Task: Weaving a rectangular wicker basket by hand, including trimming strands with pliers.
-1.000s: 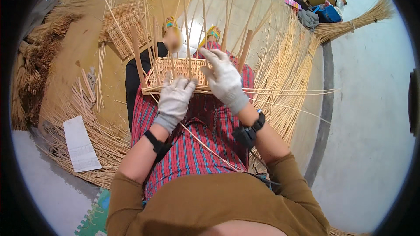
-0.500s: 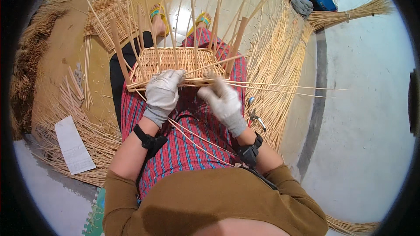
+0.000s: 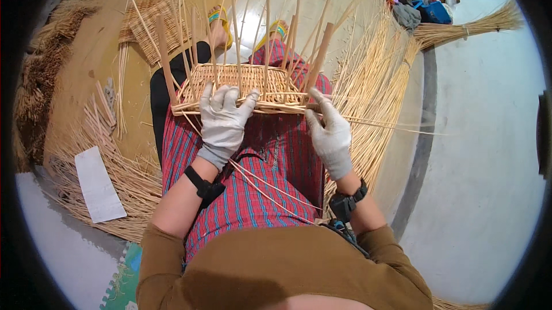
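Nearest, the lap is covered by red checked cloth (image 3: 230, 218), across which two loose strands (image 3: 276, 186) are laid. Just beyond, the basket (image 3: 253, 83) is supported over the thighs, with tall uprights seen rising from it. Its near edge is touched left of the middle by the gloved left hand (image 3: 223, 129), whose fingers are parted over the weave. The gloved right hand (image 3: 333, 140) is placed at the near right corner, beside the corner post (image 3: 319, 56); whether anything is pinched between thumb and forefinger cannot be told. Compared with a moment ago, the right hand is shifted outward along the near edge to that corner, and the strand slanted over the weave then is no longer seen raised. By judgement, it is being laid in along the near edge, and that side is being built up. Long ends (image 3: 374, 122) are extended to the right.

Farther left, a white sheet (image 3: 99, 184) is rested on a pile of canes (image 3: 138, 195); no writing can be made out on it, nor can any brand or label be read elsewhere. Farther off, flat woven panels (image 3: 152, 22) are set down at left, and a blue box (image 3: 434, 12) is seen at far right.
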The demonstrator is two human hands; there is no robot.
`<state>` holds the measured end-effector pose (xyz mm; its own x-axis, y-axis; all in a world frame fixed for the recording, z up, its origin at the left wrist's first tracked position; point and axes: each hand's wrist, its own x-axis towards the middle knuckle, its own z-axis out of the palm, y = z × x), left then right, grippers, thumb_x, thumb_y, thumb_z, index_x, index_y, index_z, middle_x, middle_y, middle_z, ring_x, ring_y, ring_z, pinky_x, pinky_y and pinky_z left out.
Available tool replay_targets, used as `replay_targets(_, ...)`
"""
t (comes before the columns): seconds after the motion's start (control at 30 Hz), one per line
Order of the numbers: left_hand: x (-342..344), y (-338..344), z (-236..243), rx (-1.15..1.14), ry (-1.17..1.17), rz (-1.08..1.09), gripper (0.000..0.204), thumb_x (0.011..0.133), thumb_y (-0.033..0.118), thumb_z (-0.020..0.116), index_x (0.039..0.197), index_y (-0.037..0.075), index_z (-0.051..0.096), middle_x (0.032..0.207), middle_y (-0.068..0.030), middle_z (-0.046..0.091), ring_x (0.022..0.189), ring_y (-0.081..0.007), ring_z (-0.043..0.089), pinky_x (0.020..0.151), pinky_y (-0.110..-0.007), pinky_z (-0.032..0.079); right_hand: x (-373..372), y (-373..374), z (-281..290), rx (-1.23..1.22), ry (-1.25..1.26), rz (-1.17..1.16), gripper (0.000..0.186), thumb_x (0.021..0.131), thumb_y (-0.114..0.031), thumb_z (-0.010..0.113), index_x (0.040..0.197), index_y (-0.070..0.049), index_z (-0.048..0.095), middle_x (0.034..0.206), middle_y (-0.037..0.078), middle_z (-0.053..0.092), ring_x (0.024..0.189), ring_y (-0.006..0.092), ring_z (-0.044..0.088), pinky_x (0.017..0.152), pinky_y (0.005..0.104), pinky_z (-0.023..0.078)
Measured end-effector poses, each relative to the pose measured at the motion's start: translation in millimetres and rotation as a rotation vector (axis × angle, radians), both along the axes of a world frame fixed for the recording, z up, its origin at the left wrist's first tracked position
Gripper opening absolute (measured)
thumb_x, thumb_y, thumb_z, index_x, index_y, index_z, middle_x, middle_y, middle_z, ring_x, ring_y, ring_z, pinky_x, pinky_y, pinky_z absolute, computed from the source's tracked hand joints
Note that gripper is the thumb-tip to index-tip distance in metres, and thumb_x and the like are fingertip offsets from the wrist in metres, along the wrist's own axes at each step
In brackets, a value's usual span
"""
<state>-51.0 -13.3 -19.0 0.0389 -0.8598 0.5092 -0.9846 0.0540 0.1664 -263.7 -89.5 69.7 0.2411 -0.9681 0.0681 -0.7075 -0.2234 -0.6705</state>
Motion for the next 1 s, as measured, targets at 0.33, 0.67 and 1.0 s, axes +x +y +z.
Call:
replay_targets(0.33, -27, -20, 12, 0.133, -0.154, -0.144, 0.035, 0.082, 0.016, 0.057, 0.115, 0.015, 0.066, 0.086, -0.0071, 0.054, 0.084, -0.0272, 0.057, 0.069, -0.044, 0.043, 94, -91, 34, -0.395, 0.256, 0.201, 0.055, 0.083, -0.048, 0.073, 0.127, -0.016, 0.062, 0.083, 0.015, 0.071, 0.076, 0.0341, 0.071, 0.065, 0.0456, 0.055)
replay_targets(0.67, -13, -21, 34, 0.277, 0.055, -0.258, 0.023, 0.090, 0.024, 0.061, 0.111, 0.017, 0.067, 0.093, -0.0100, 0.062, 0.087, -0.0320, 0.064, 0.073, -0.046, 0.050, 55, -47, 38, -0.344, -0.139, 0.229, 0.044, 0.085, -0.032, 0.076, 0.124, -0.015, 0.066, 0.101, 0.013, 0.071, 0.089, 0.0272, 0.071, 0.077, 0.0386, 0.057)
replay_targets(1.0, -20, -18, 21, 0.251, 0.282, -0.247, 0.040, 0.088, 0.017, 0.063, 0.128, 0.015, 0.058, 0.088, -0.0106, 0.063, 0.083, -0.0335, 0.065, 0.070, -0.045, 0.050, 3, -23, 32, 0.140, -0.499, -0.074, 0.028, 0.096, -0.012, 0.063, 0.123, -0.006, 0.062, 0.098, 0.006, 0.071, 0.093, 0.0108, 0.066, 0.082, 0.0298, 0.054)
